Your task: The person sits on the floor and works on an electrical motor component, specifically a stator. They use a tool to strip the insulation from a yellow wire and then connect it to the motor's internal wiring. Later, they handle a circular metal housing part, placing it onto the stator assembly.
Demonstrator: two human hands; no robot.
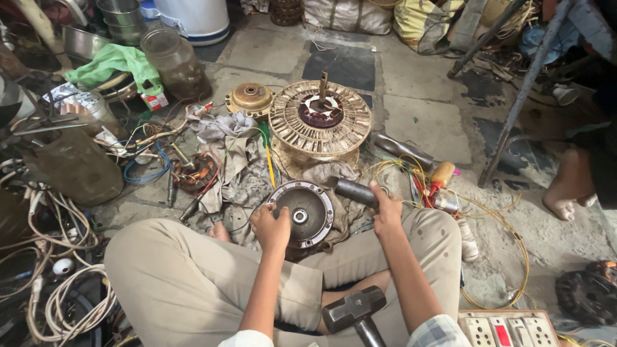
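I sit cross-legged on the floor. My left hand point(270, 226) grips the left rim of a round grey metal motor cover point(307, 214) with a bearing hole at its centre, resting between my knees. My right hand point(385, 209) is closed around a dark metal cylinder point(354, 191) held just right of the cover. A hammer point(355, 312) lies on my lap, head up. Beyond the cover stands a round fan motor stator with a shaft point(319, 120) on a dirty rag.
A brass-coloured round cap point(250, 97), a glass jar point(175, 62) and a green cloth point(116, 62) lie at the back left. Tangled wires point(61, 257) crowd the left. Another person's bare foot point(569, 193) rests at right. A switch board point(508, 329) sits bottom right.
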